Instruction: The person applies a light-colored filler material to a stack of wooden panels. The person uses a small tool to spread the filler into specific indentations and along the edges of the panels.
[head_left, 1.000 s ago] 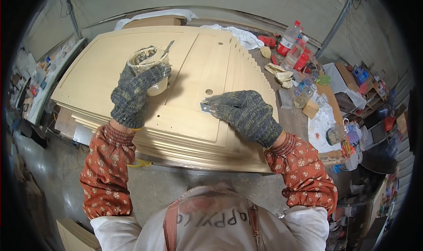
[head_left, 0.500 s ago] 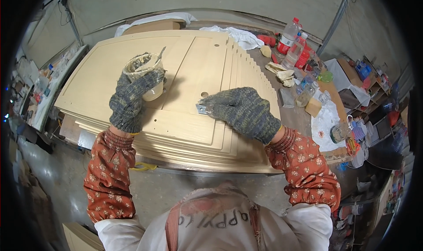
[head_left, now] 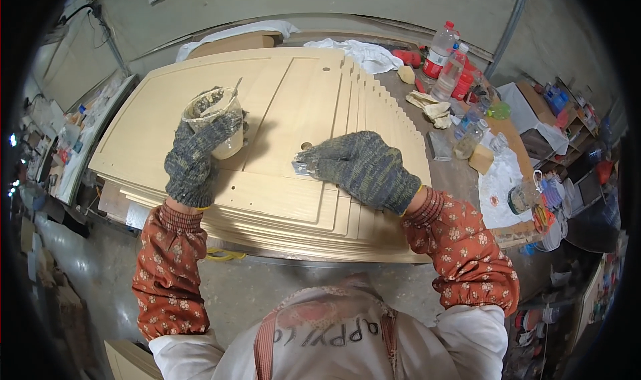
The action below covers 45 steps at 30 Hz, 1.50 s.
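My left hand (head_left: 193, 156), in a grey-green knitted glove, is wrapped round a clear plastic cup (head_left: 230, 144) smeared with pale putty. A thin metal tool (head_left: 237, 86) sticks up out of the cup. My right hand (head_left: 360, 166), gloved alike, pinches a small metal scraper blade (head_left: 302, 167), its edge low at the surface of a cream panel (head_left: 274, 113). Whether the blade touches the panel I cannot tell. Close to the blade is a round hole (head_left: 306, 146), and a small dark hole (head_left: 232, 187) lies nearer me. The panel tops a stack of similar panels.
To the right on the workbench (head_left: 414, 106) are plastic bottles (head_left: 439, 50), a yellow sponge block (head_left: 481, 159), a grey block (head_left: 439, 146), a crumpled cloth (head_left: 431, 108) and a jar (head_left: 522, 197). A white cloth (head_left: 360, 54) lies behind the stack. Another cluttered table (head_left: 100, 130) stands at left.
The view has shifted slightly. My left hand and the cup have moved a little left and lower in the picture. The scraper has stayed near the round hole, its blade turned slightly.
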Each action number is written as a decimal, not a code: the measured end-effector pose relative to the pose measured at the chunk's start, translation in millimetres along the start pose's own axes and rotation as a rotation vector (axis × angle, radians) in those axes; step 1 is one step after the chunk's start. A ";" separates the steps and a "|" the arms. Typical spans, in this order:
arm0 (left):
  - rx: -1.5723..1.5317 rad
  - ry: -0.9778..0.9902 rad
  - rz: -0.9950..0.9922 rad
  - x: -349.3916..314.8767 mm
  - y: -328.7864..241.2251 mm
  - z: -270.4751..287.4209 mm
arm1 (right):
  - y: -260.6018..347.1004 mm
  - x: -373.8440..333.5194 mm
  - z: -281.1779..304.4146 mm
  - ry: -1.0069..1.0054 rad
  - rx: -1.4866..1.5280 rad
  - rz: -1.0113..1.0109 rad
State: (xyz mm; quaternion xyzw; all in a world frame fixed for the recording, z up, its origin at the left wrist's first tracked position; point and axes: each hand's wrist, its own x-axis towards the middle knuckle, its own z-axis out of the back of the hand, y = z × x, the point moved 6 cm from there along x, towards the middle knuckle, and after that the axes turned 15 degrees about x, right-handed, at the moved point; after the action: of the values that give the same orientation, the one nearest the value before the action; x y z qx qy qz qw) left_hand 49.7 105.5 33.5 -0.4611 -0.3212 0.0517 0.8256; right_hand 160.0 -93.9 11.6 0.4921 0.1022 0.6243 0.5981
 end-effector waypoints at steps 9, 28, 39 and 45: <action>0.008 -0.003 0.007 -2.8 -1.7 1.0 | -2.2 5.9 -5.1 0.146 0.314 -0.292; -0.561 0.025 0.224 -6.0 5.4 -5.8 | -2.7 6.3 -1.8 0.121 -0.360 0.486; -0.656 -0.017 0.292 -3.4 -2.1 -8.1 | -9.7 23.9 3.5 0.221 0.040 -0.015; -0.687 0.012 0.290 -3.3 -5.9 -6.8 | -8.1 16.6 -1.6 0.142 -0.219 0.462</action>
State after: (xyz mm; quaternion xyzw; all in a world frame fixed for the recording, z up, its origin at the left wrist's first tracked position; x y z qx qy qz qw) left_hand 49.8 96.0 34.1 -0.7522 -0.2465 0.0547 0.6086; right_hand 167.3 -77.0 13.1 0.3895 -0.0392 0.7846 0.4808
